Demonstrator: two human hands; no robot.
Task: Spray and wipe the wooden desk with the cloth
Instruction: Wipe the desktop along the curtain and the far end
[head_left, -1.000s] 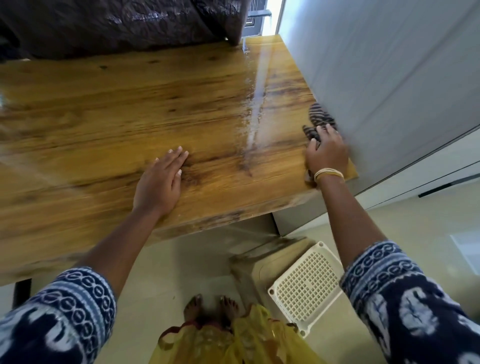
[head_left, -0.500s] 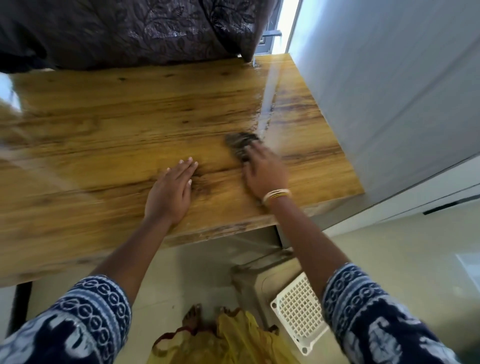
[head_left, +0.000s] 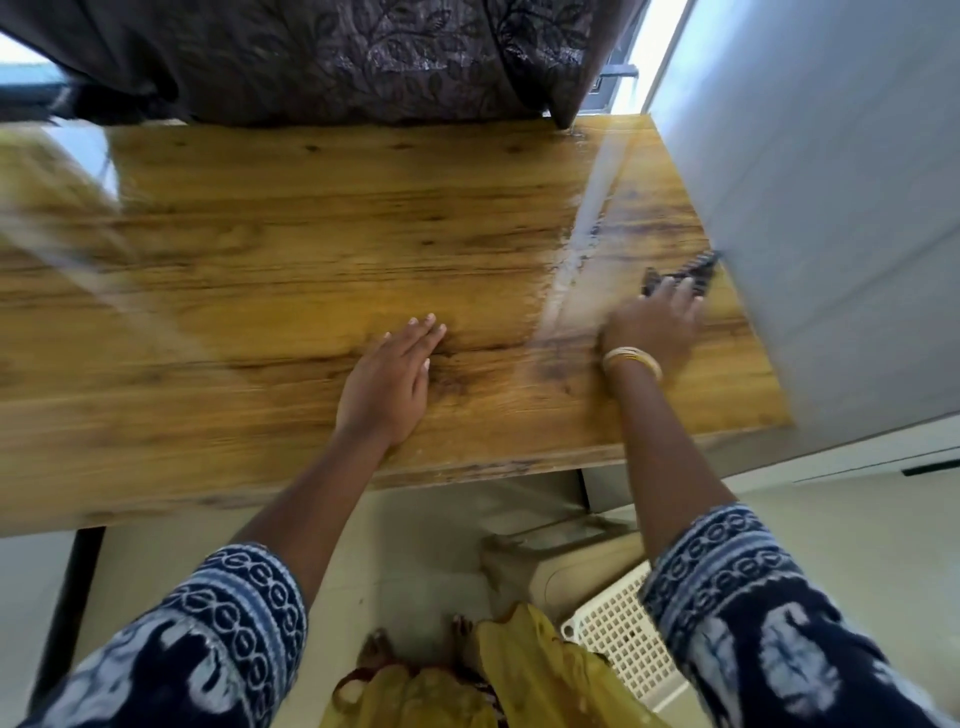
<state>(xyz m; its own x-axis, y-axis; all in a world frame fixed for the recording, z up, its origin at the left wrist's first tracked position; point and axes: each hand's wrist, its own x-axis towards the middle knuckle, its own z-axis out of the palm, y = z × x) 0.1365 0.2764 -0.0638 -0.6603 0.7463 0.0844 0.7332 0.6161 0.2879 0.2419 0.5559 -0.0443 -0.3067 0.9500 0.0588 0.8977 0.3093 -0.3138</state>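
Observation:
The wooden desk (head_left: 291, 249) fills the middle of the view, glossy with a wet streak on its right part. A dark striped cloth (head_left: 685, 273) lies near the desk's right edge by the wall, mostly hidden under my right hand (head_left: 649, 327), whose straight fingers press it flat against the wood. My left hand (head_left: 389, 379) rests flat on the desk near its front edge, fingers straight and holding nothing. No spray bottle is in view.
A grey wall (head_left: 831, 208) borders the desk on the right. A dark patterned curtain (head_left: 337, 57) hangs along the desk's far edge. On the floor below stand a white perforated plastic stool (head_left: 618, 634) and a black desk leg (head_left: 67, 597).
My right hand slid the cloth left to the desk's middle, then back right toward the wall. My left hand stayed planted on the desk.

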